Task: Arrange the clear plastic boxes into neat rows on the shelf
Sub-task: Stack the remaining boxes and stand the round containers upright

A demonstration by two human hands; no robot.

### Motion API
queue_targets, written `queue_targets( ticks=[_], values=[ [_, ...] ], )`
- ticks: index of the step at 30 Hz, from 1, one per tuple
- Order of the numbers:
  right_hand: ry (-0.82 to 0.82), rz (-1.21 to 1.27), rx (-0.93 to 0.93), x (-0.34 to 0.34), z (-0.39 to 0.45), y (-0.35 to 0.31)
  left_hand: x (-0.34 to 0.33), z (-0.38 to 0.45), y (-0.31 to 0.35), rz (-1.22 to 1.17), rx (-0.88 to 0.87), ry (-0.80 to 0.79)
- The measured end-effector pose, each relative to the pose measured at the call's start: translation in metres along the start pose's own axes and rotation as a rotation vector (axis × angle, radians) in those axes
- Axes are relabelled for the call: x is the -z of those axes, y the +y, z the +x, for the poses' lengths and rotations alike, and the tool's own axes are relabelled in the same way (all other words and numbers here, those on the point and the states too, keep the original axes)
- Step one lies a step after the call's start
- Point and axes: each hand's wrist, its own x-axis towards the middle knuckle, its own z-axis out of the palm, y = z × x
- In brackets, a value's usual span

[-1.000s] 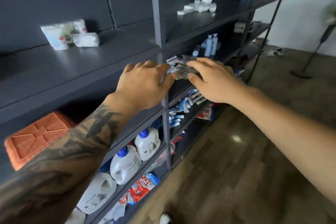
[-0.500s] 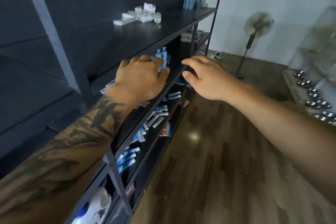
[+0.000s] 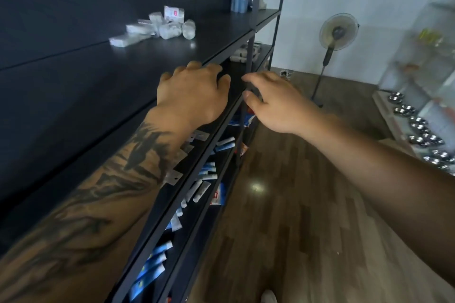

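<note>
Hands hover empty at shelf edge (image 3: 229, 44): left hand (image 3: 194, 92) loosely curled, right hand (image 3: 278, 103) relaxed. Risk: clear plastic boxes (image 3: 194, 135) below that edge, under left wrist, get knocked off.

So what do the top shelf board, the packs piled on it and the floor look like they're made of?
Shelf board: dark matt panel with a faint sheen, probably laminate or painted wood; it shows a soft reflection near the packs. Packs: clear to milky plastic, glossy, with light glinting off them. Floor: brown wood-grain planks, likely laminate or vinyl, polished enough to mirror a bright light spot.
</note>
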Motion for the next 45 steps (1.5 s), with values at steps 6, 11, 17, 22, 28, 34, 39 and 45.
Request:
queue_targets(
  ticks=[6, 11, 17, 22, 28, 34, 39, 45],
  values=[
    [0.036, 0.045, 0.107, -0.011, 0.087, 0.046, -0.023, 0.072, -0.004, 0.092, 0.115, -0.015],
    [0.013, 0.084, 0.219, -0.025, 0.167, 0.087, -0.041, 0.136, -0.007, 0.072, 0.265, -0.117],
    [-0.037, 0.145, 0.342, -0.044, 0.251, 0.116, -0.052, 0.19, -0.016, 0.052, 0.373, -0.14],
    [-0.073, 0.228, 0.442, -0.063, 0.304, 0.115, -0.056, 0.217, -0.042, 0.155, 0.473, -0.173],
    [-0.081, 0.247, 0.554, -0.082, 0.357, 0.091, -0.053, 0.247, -0.072, 0.272, 0.535, -0.14],
    [-0.125, 0.232, 0.68, -0.096, 0.413, 0.053, -0.049, 0.269, -0.133, 0.328, 0.574, -0.101],
    [-0.136, 0.194, 0.766, -0.106, 0.47, 0.002, -0.046, 0.301, -0.184, 0.38, 0.658, -0.051],
    [-0.036, 0.063, 0.808, -0.129, 0.519, -0.052, -0.058, 0.328, -0.235, 0.335, 0.715, -0.008]
  ],
)
